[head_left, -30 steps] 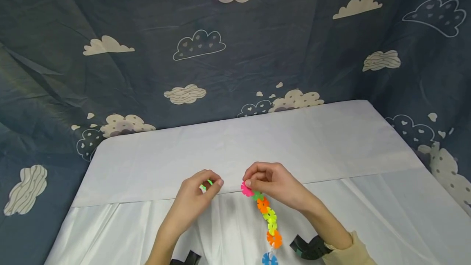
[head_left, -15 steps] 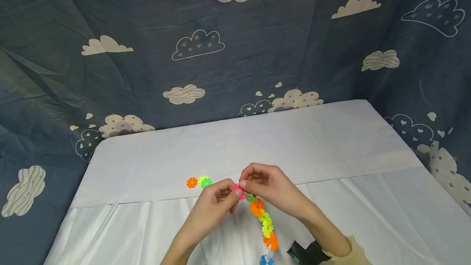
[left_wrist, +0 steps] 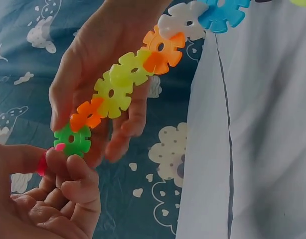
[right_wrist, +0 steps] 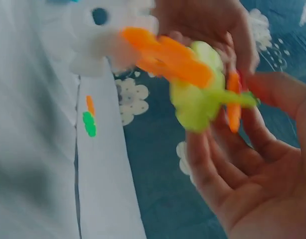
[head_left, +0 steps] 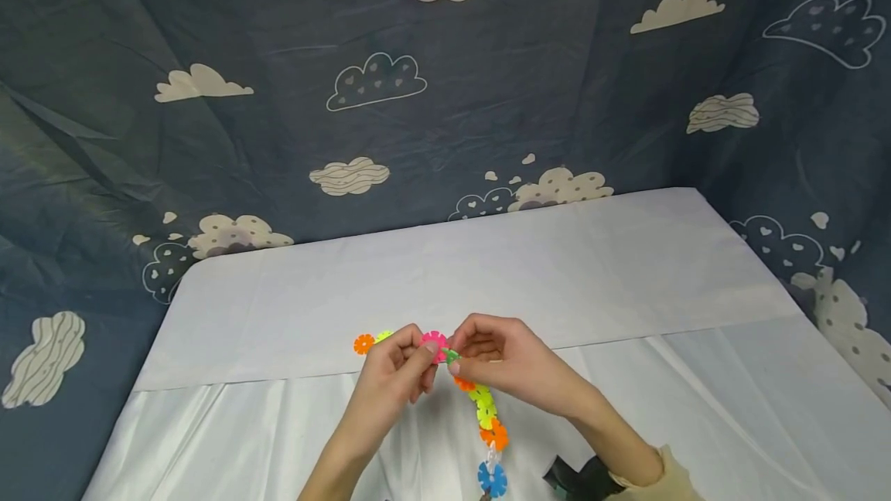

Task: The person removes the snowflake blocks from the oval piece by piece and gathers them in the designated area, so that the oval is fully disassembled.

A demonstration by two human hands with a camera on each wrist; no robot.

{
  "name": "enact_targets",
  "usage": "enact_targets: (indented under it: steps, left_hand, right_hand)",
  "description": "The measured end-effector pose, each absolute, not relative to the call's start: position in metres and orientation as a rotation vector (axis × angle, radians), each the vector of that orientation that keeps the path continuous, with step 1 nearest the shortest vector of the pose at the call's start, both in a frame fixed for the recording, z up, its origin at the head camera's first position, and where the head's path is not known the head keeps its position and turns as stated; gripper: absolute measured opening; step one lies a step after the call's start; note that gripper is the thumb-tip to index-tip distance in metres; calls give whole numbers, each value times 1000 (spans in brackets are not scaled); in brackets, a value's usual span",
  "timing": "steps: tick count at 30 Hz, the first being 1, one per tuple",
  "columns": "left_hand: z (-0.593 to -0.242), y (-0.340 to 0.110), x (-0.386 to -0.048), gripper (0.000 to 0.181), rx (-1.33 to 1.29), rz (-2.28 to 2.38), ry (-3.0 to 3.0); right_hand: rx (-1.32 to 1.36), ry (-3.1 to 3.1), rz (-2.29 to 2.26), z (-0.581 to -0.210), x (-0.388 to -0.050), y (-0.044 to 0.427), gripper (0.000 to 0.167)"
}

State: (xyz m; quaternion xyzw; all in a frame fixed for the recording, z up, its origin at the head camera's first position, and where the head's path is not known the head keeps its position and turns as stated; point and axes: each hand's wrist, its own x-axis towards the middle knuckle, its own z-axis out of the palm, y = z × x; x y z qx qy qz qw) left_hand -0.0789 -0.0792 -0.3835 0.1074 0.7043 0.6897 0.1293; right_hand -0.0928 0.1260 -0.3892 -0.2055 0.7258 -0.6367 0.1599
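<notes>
My left hand (head_left: 386, 383) pinches a pink snowflake disc (head_left: 434, 343) between thumb and fingers. My right hand (head_left: 511, 354) holds the green disc (left_wrist: 73, 140) joined to it. From there a chain of slotted discs hangs toward the front: an orange disc (left_wrist: 87, 113), two yellow discs (left_wrist: 113, 93), another orange disc (left_wrist: 164, 50), a clear white disc (left_wrist: 183, 21) and a blue disc (head_left: 492, 478). Fingers cover most of the pink disc in the left wrist view. The chain is blurred in the right wrist view.
Behind my left hand, a loose orange disc (head_left: 363, 343) lies on the white table cover (head_left: 278, 315), beside a partly hidden yellow disc (head_left: 384, 335). A green disc (right_wrist: 89, 124) shows there in the right wrist view. A dark cloud-print curtain (head_left: 445, 99) stands behind the table.
My left hand has come right and taken hold of the pink disc. The right hand's grip has shifted from the pink disc to the green one. The chain has swung left.
</notes>
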Motion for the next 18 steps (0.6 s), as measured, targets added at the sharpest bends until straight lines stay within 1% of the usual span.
enact_targets:
  steps: [3, 7, 9, 10, 11, 12, 16, 18]
  left_hand:
    - [-384, -80, -80, 31, 322, 1976, 2053]
    - [-385, -82, -82, 30, 362, 1869, 2173]
    - [-384, -84, -82, 24, 403, 1812, 2265]
    - [-383, -86, -83, 19, 437, 1777, 2320]
    - [-383, -88, -83, 14, 492, 1732, 2390]
    - [-383, -91, -83, 13, 569, 1683, 2461]
    - [-383, -101, -86, 36, 968, 1486, 2661]
    - [-386, -105, -89, 36, 1191, 1440, 2703]
  right_hand:
    - [-568, 2258, -1749, -388, -88, 121, 7]
    - [-633, 2415, -1683, -386, -84, 118, 11]
    - [-668, 2443, -1670, -385, -84, 117, 12]
    - [-679, 2450, -1665, -385, -84, 117, 13]
    - [-685, 2451, -1665, -384, -84, 117, 13]
    - [-692, 2454, -1663, -384, -84, 117, 13]
    - [-714, 2429, -1676, -383, -83, 119, 13]
    - [-719, 2397, -1686, -383, -83, 121, 12]
